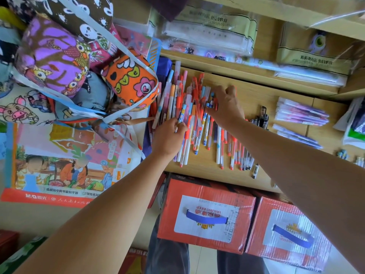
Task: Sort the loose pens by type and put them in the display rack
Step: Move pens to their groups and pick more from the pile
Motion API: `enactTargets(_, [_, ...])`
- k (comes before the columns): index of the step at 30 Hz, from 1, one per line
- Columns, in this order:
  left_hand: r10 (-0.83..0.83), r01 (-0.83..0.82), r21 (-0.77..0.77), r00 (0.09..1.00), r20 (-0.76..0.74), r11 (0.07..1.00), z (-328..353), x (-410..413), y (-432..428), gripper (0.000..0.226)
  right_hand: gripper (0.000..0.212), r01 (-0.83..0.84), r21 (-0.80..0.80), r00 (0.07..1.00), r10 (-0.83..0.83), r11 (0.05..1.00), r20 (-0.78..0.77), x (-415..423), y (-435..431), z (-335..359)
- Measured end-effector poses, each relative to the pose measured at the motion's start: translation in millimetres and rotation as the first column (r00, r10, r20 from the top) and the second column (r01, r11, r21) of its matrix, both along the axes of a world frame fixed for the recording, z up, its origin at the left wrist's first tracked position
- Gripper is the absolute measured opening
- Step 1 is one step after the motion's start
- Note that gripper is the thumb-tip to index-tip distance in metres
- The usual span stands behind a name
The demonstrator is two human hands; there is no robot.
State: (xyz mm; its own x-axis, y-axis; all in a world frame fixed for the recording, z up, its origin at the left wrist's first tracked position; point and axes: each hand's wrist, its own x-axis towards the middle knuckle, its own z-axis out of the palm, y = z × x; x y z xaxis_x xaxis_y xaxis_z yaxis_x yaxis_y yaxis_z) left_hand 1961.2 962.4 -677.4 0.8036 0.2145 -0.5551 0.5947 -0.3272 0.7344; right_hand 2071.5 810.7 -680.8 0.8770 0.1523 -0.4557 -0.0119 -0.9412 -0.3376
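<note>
While loose pens (189, 115) lie heaped on wooden shelf (256, 93), fabric pouches (59, 56) are seen bundled at far left, touching heap edge. Blue patterned pen (182, 113) is pinched between thumb and fingers of left hand (169, 136). Right hand (225, 106) is set on heap middle, fingers curled among pens; grip cannot be told. Black pens (261, 117) lie right of heap. Purple pens are held in clear packs (302, 113). Red cartons (207, 212) are shut, side by side below shelf.
</note>
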Motion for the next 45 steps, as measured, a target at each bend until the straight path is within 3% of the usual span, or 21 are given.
enactTargets(4, [0.014,-0.015,-0.035,1.000,-0.023,0.999,-0.3,0.6,-0.1,0.037,0.062,0.005,0.058,1.000,-0.003,0.998,-0.030,-1.8,-8.2,2.4])
enactTargets(11, [0.021,-0.021,-0.010,0.999,-0.039,1.000,-0.7,2.9,-3.4,0.029,0.059,-0.042,0.004,0.998,0.042,0.999,-0.053,-2.3,-8.7,6.6])
enactTargets(15, [0.030,-0.032,-0.034,0.998,-0.053,0.999,-0.2,1.7,-1.9,0.032,0.048,0.046,0.019,0.998,-0.045,0.999,-0.035,-4.4,-7.8,7.3])
enactTargets(19, [0.033,-0.035,-0.033,0.998,-0.045,0.999,0.4,1.0,-2.2,0.031,0.019,0.062,0.156,0.992,-0.078,0.986,0.103,-9.7,-14.8,8.0])
enactTargets(21, [0.031,-0.032,-0.019,0.999,-0.035,0.999,1.7,1.9,-4.7,0.031,0.029,0.073,0.138,0.993,-0.085,0.988,0.081,-10.5,-18.7,8.0])
enactTargets(25, [0.004,-0.003,0.032,1.000,-0.018,0.999,4.1,2.4,-10.6,0.030,0.063,0.043,-0.071,0.999,-0.042,0.997,0.015,-11.7,-20.5,10.2])
enactTargets(28, [0.000,0.001,0.041,1.000,-0.018,0.999,4.8,0.1,-11.7,0.032,0.063,0.023,-0.106,1.000,-0.022,0.994,0.004,-13.9,-20.3,7.2])
enactTargets(32, [0.010,-0.010,0.005,1.000,-0.025,1.000,7.3,-2.6,-12.2,0.033,0.026,0.149,0.107,0.986,-0.155,0.983,0.054,-16.3,-20.1,7.4])
enactTargets(35, [0.026,-0.028,-0.060,0.999,-0.034,0.998,12.3,-2.9,-17.3,0.024,0.026,0.280,0.278,0.959,-0.281,0.919,-0.037,-13.3,-22.1,13.8])
enactTargets(38, [0.046,-0.050,-0.142,0.998,-0.030,0.989,20.2,-3.0,-26.2,0.021,0.032,0.395,0.400,0.915,-0.313,0.827,-0.256,-10.7,-21.3,23.1])
enactTargets(41, [-0.084,0.084,-0.117,0.996,0.012,0.989,27.3,-1.5,-30.5,0.030,0.024,0.503,0.483,0.836,-0.262,0.717,-0.481,-14.5,-16.9,33.5])
enactTargets(43, [-0.113,0.112,-0.148,0.994,0.001,0.983,29.1,-1.0,-31.3,0.031,0.018,0.542,0.504,0.809,-0.255,0.672,-0.530,-15.5,-14.5,34.3])
enactTargets(45, [0.005,-0.019,-0.267,0.999,-0.054,0.963,28.1,-0.9,-31.8,0.025,0.015,0.506,0.498,0.841,-0.276,0.704,-0.465,-15.5,-15.3,27.8])
